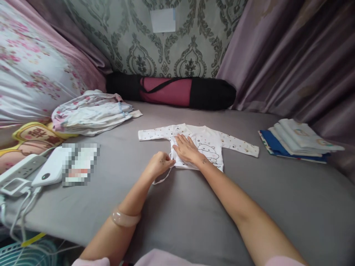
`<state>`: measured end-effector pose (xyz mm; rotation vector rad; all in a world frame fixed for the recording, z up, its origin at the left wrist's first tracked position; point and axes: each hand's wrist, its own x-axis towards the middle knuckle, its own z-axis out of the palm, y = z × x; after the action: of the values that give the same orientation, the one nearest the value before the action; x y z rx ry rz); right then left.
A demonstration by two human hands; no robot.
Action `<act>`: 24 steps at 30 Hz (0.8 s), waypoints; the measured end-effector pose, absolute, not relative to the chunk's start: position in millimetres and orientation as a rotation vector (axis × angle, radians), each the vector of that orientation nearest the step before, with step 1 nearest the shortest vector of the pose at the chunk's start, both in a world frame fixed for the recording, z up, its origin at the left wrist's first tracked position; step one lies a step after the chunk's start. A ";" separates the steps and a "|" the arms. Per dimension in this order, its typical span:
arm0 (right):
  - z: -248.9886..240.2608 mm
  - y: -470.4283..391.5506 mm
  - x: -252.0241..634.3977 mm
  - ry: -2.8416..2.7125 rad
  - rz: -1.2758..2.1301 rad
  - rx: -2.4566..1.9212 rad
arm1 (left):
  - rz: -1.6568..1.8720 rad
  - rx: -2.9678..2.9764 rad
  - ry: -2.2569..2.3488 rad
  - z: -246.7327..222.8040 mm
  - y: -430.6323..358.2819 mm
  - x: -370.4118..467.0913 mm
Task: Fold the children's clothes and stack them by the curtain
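Observation:
A small white baby shirt (211, 133) lies spread on the grey bed sheet, both sleeves stretched out sideways. It has tiny printed dots and a cartoon animal on the front. At its lower left edge, my left hand (160, 163) is closed, thumb and fingers pinching the fabric. A thin white tie string (165, 179) loops down below that hand onto the sheet. My right hand (186, 148) rests flat on the shirt's chest with fingers extended, covering part of the front.
Folded clothes (298, 138) are stacked at the right. Loosely piled clothes (93, 112) lie at the left, near a power strip (23, 170), a white power bank (52, 168) and cables. A long black and pink bag (166, 90) lies along the wall. A fan (30, 255) stands below the bed edge.

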<state>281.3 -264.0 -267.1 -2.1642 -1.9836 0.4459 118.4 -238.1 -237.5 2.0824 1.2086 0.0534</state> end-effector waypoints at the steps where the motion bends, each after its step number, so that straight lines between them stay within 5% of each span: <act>1: -269.5 -262.8 281.1 -1.972 0.423 -2.173 | 0.075 2.047 1.206 -238.4 -236.0 117.3; 11: -279.7 -265.0 281.0 -1.949 0.278 -2.165 | 0.265 1.447 1.182 -240.5 -228.6 117.9; 24: -276.5 -265.7 281.4 -1.937 0.314 -2.161 | 0.256 1.550 1.148 -240.8 -231.4 118.7</act>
<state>281.4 -265.7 -276.5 -2.1610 -1.9372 0.3138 118.7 -231.4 -240.8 1.5498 1.1476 0.2562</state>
